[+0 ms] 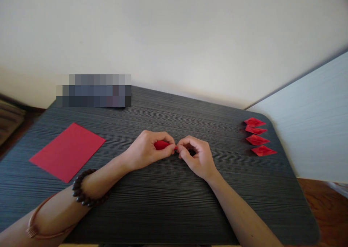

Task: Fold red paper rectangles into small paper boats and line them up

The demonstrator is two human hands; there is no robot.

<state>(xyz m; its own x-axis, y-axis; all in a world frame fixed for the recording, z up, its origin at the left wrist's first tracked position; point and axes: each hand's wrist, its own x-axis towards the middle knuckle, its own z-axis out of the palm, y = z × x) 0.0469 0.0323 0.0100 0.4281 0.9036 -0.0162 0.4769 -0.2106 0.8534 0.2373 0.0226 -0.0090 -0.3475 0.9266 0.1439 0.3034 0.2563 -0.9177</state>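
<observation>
Near the middle of the dark table, a small folded piece of red paper [161,145] is held between my hands. My left hand [149,149] is closed around it, thumb and fingers pinching near its right end. Fingertips of my right hand [197,154] pinch the tip of the same paper, close beside the left fingertips. Most of the folded paper is hidden by the left fingers, so its full shape does not show. On the left lies a flat red sheet of paper [69,151].
Several red folded paper boats [257,140] stand in a column near the right edge of the dark table [163,210]. A blurred-out object [95,93] lies at the back left. A pale wall [174,40] rises behind, and a light panel [310,127] stands on the right.
</observation>
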